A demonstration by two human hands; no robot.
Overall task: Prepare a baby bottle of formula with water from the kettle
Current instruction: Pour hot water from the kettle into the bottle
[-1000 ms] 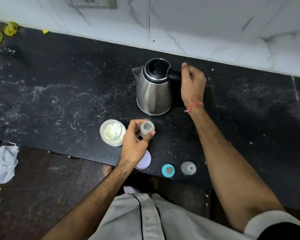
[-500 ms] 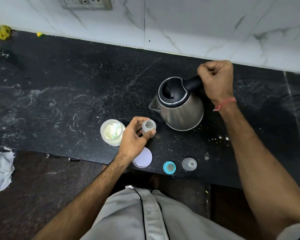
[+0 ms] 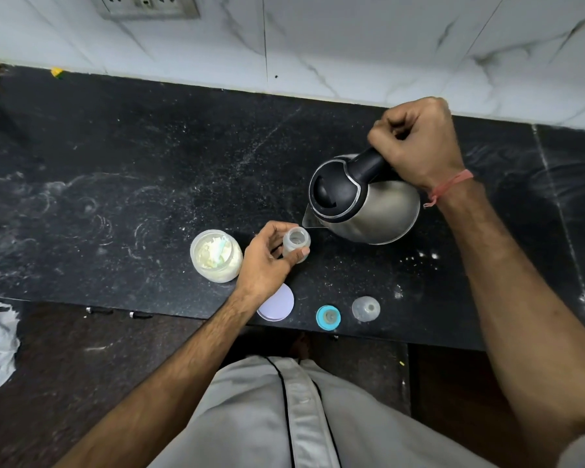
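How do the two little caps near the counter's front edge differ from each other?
The blue cap is bright blue and opaque, while the clear cap is see-through and greyish. The blue cap looks flat like a ring; the clear cap is domed. Both are round, untouched, and sit side by side.

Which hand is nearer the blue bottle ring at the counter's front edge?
Left. The left hand holds the baby bottle just up-left of the blue ring; the right hand grips the kettle handle, far back toward the wall.
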